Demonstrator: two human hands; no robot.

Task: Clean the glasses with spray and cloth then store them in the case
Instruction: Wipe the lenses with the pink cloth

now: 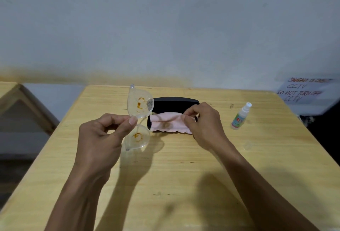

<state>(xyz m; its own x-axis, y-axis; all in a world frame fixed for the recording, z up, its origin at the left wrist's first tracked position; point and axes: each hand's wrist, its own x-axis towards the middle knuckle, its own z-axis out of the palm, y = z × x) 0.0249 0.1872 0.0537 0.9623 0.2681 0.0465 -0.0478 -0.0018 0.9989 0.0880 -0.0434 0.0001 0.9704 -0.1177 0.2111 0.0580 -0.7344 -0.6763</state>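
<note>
Clear-framed glasses (139, 105) with orange-brown smears on both lenses are held up on end above the wooden table (176, 166). My left hand (103, 135) pinches them at the bridge between thumb and fingers. A pink cloth (165, 124) with a faint stain lies over the open black case (174, 103) at the table's far middle. My right hand (200, 120) pinches the cloth's right edge. A small white spray bottle (241, 116) stands upright to the right, apart from both hands.
A grey wall rises right behind the table's far edge. A paper notice (303, 91) with handwriting is on the wall at right. Another wooden piece of furniture (24, 105) stands to the left across a gap. Dark space lies past the table's right edge.
</note>
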